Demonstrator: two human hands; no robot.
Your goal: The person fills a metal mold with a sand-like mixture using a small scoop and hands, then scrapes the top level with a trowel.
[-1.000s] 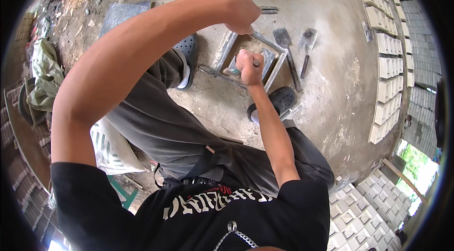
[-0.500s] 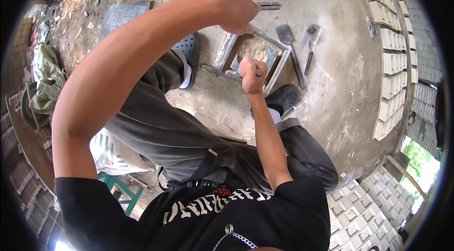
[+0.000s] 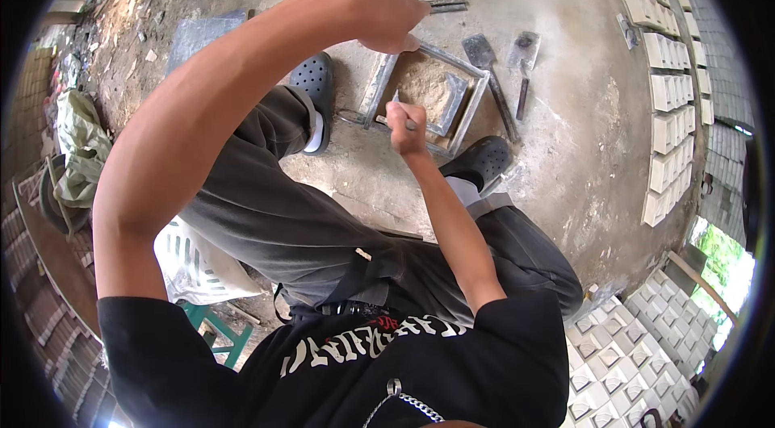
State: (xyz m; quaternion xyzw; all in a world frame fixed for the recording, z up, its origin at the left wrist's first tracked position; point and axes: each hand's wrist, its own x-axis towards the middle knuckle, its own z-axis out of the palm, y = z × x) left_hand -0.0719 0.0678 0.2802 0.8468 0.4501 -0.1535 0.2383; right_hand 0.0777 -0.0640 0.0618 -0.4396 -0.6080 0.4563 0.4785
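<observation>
On the floor between my feet sits a square grey mould frame (image 3: 475, 109) with pale, sandy powder (image 3: 429, 87) inside. My left hand (image 3: 389, 18) reaches over to its far left corner, thumb pressed against the rim, while the other fingers are mostly hidden. Over the near left part of the frame, my right hand (image 3: 406, 126) is closed in a fist around a short hand tool (image 3: 411, 125). The rounded end of its handle pokes out of the fist, and a narrow grey tip shows beyond it; the rest is covered by my fingers.
Right of the frame lie a long-handled flat tool (image 3: 502, 97) and a small trowel (image 3: 522, 89). Grey bars (image 3: 448, 5) rest beyond it. My clogs (image 3: 484, 162) flank the frame. Pale moulded blocks (image 3: 670, 97) line the right side, and a grey slab (image 3: 202, 37) lies far left.
My right hand has moved left across the frame with the tool, uncovering more powder and the inner grey piece on the right. The left hand stays at the corner.
</observation>
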